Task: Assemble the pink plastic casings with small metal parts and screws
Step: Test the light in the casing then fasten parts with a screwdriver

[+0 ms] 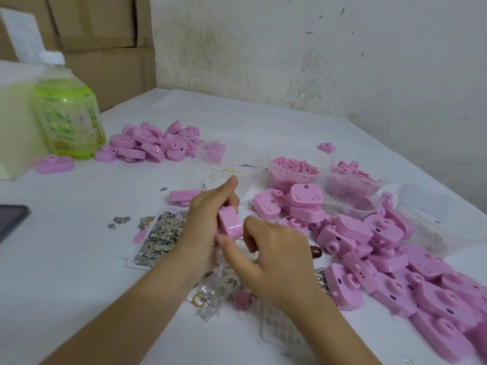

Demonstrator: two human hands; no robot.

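Just right of the tray of metal parts [158,233], the left hand [205,222] grips a pink casing [229,224] above the table, fingers curled round it. The right hand [276,248] curls against its near end; whether it pinches a part cannot be told. A slip could lose any small piece among the pile of casings [382,246]

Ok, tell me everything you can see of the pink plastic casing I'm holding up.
The glossy pink plastic casing is a rounded-corner shell, seen mostly edge-on, tilted, raised above the white table. The left hand grips its upper part. The right hand reaches its lower end with the thumb; whether they touch is unclear. No screws or metal show on it.
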